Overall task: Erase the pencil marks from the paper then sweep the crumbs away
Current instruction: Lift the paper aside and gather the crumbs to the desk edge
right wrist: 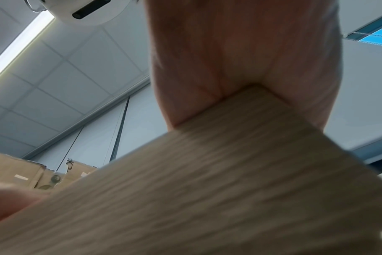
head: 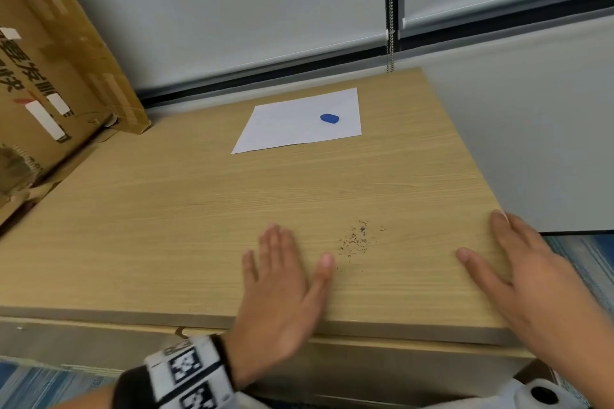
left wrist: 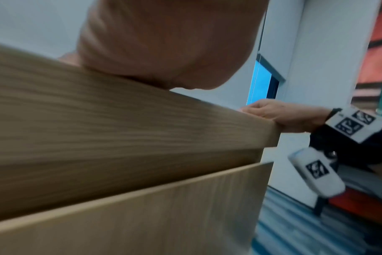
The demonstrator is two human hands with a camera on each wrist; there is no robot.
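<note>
Crumbs (head: 357,239), dark specks, dot woodgrain tabletop (head: 166,226).

Office: roller blinds (head: 232,10), wooden desk (head: 166,226) (tiled ceiling (right wrist: 55,86)).

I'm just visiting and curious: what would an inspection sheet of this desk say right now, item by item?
Surface: wooden desk top, light grain.
Job's things: white paper at the far side, no marks visible from here; blue eraser lying on it; crumbs scattered on the wood near the front edge, between the hands.
Clutter: cardboard box at the far left.
Hands: left hand flat, fingers straight, left of the crumbs; right hand flat at the desk's right corner.
Cables: blind's bead chain hanging behind the desk.
Surroundings: grey roller blinds, blue patterned floor.
</note>
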